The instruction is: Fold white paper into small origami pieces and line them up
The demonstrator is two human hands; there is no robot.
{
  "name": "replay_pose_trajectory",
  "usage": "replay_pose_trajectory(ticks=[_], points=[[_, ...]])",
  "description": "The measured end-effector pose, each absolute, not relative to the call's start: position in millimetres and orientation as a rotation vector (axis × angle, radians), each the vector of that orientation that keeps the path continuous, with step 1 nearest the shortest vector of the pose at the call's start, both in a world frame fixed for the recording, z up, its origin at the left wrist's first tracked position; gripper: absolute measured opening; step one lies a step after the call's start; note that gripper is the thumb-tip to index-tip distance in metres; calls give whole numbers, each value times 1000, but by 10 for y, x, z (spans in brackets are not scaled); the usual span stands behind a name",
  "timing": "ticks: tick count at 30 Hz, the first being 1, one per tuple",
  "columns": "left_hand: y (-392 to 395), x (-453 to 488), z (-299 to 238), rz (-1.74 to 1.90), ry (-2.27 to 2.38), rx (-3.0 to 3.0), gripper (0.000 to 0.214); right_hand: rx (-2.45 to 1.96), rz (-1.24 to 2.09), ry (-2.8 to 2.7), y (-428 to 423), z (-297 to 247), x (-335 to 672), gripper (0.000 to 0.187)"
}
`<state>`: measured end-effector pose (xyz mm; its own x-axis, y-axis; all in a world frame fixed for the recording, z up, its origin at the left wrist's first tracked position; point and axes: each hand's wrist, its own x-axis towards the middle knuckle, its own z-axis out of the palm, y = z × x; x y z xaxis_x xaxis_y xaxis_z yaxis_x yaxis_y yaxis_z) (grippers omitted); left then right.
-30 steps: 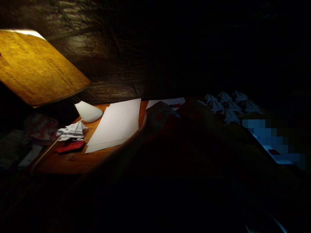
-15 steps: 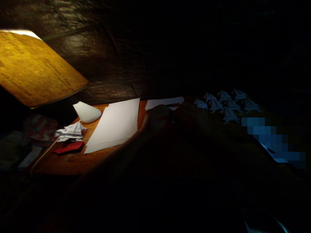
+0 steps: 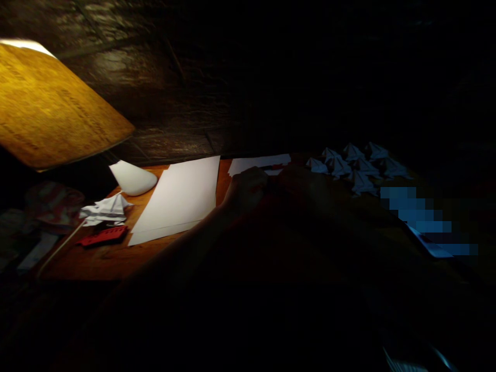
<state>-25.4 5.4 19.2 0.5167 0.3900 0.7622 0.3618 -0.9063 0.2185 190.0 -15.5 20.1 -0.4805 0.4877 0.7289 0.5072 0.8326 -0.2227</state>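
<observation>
The scene is very dark, lit only at the left. My left hand [image 3: 246,190] rests on the wooden table [image 3: 116,258] with its fingers curled down over something small and reddish that I cannot make out, just right of a stack of white paper sheets [image 3: 178,199]. My right hand [image 3: 300,181] is a dim shape close beside it, its fingers lost in shadow. Another white sheet [image 3: 256,163] lies just beyond both hands.
A yellow lampshade [image 3: 54,111] hangs at the upper left. A white paper cone [image 3: 132,178], a crumpled folded paper [image 3: 104,209] and a red flat piece [image 3: 101,236] lie at the left. Several folded paper figures [image 3: 356,165] cluster at the right.
My left hand has closed down and drawn slightly left and lower onto the table; a white paper edge seen near my fingers earlier is now hidden. The view has shifted a little.
</observation>
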Motion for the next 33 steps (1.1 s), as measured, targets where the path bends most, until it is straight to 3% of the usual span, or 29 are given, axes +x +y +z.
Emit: replay_pose_trajectory(ticks=[7, 11, 15, 21, 27, 33], points=[[69, -270, 183, 1454, 727, 2645, 7, -648, 42, -2055, -188, 248, 1906, 15], [70, -275, 178, 1510, 786, 2544, 22, -667, 35, -1918, -131, 246, 1961, 13], [95, -283, 172, 1590, 796, 2495, 10, -624, 80, -1900, -64, 236, 2007, 13], [129, -292, 145, 1578, 795, 2518, 11, -624, 124, -1906, -60, 251, 2000, 17], [107, -309, 168, 1517, 888, 2578, 5, -780, 168, -1979, -149, 273, 1961, 5], [94, -304, 187, 1484, 786, 2765, 6, -826, 101, -1983, -166, 224, 1916, 4]])
